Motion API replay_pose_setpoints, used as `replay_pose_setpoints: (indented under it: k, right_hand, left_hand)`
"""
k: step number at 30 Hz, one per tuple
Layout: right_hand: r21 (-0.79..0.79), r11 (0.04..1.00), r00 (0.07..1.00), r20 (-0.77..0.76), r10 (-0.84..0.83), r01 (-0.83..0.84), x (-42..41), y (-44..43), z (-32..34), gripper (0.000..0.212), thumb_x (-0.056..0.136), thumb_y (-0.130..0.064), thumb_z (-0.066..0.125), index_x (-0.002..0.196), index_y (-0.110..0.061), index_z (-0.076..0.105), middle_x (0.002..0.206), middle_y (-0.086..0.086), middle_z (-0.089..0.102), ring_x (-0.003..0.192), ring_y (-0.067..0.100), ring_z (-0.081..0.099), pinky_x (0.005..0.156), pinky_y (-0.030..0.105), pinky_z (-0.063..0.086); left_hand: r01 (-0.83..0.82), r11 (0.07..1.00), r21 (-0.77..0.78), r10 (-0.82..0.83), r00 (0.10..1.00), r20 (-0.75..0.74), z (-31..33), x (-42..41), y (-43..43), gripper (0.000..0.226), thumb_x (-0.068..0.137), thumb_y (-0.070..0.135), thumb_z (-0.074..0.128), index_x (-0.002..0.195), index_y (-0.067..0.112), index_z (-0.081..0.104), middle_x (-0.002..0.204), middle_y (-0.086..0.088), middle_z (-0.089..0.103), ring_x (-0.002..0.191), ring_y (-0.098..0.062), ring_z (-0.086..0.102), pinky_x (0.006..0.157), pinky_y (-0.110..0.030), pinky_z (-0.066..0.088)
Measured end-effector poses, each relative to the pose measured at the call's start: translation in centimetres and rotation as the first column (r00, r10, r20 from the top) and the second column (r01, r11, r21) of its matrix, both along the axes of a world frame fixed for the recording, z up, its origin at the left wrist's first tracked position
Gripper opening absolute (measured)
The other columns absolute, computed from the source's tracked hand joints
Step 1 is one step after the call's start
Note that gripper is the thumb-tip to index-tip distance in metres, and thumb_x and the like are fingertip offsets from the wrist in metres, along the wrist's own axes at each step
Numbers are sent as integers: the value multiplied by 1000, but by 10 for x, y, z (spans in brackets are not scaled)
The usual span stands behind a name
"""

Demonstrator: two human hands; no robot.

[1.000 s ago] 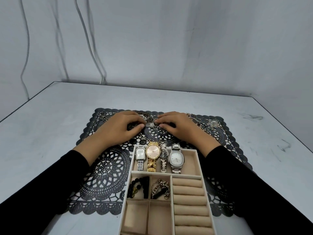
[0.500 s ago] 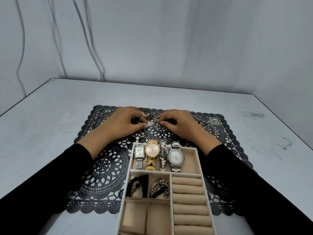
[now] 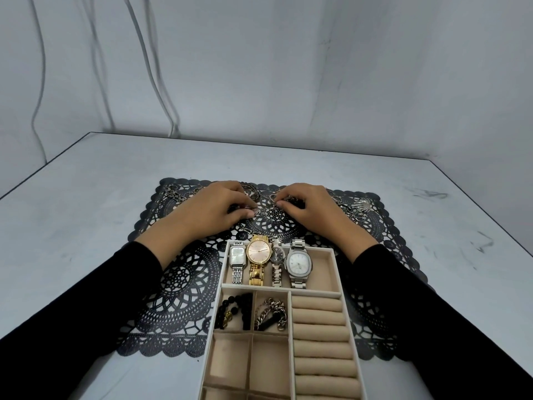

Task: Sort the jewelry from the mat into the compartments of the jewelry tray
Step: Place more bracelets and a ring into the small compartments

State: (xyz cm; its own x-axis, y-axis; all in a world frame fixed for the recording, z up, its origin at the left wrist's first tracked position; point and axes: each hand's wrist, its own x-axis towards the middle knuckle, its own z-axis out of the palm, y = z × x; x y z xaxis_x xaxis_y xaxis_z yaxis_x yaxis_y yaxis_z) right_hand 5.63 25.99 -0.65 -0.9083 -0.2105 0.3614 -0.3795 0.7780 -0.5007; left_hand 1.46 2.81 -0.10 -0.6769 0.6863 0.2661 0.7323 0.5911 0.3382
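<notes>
A beige jewelry tray (image 3: 337, 272) lies on a black lace mat (image 3: 184, 284). Its far compartment holds several watches (image 3: 259, 262); below, a black bead bracelet (image 3: 233, 310) and a chain bracelet (image 3: 272, 313) fill two small cells. Ring rolls (image 3: 320, 336) run down the right side. My left hand (image 3: 213, 212) and my right hand (image 3: 308, 209) rest on the mat's far middle, fingertips curled and pinching a thin silver necklace (image 3: 264, 210) between them. What exactly each finger holds is hard to make out.
More silver pieces lie on the mat: a chain (image 3: 173, 194) at the far left, a shell-shaped piece (image 3: 364, 204) and small rings (image 3: 356, 216) at the far right. Grey table (image 3: 86, 197) surrounds the mat; a grey wall with cables stands behind.
Both hands stayed on the mat's far middle; their fingertips drew closer and curled tighter on the small silver piece. The view tilted slightly.
</notes>
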Motion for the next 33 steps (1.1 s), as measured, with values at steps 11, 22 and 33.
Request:
replay_pose_setpoints:
  k: [11,22,33]
  right_hand:
    - [-6,1000,1000,8,-14,14,1,0,0,12,89,-21,64,98,-18,72,101,-3,71,97,10,62,85,23,46]
    - [-146,988,999,1,-42,42,12,1,6,9,86,-19,68,93,-19,73,96,-8,70,97,5,61,90,23,46]
    - [-351,929,992,83,-91,115,53,-3,19,7,86,-19,68,91,-22,73,91,-9,72,77,15,70,76,32,58]
  left_hand:
    - [50,999,-22,-51,995,-82,2,3,2,24,96,25,61,113,15,74,110,-2,68,96,-18,64,85,-34,50]
    - [-191,924,332,170,981,92,4,15,-5,10,92,24,67,99,21,73,87,9,72,83,-9,67,74,-13,47]
    - [-335,752,568,107,912,396,16,52,-19,9,87,27,73,95,23,74,90,2,76,88,-13,73,90,-42,58]
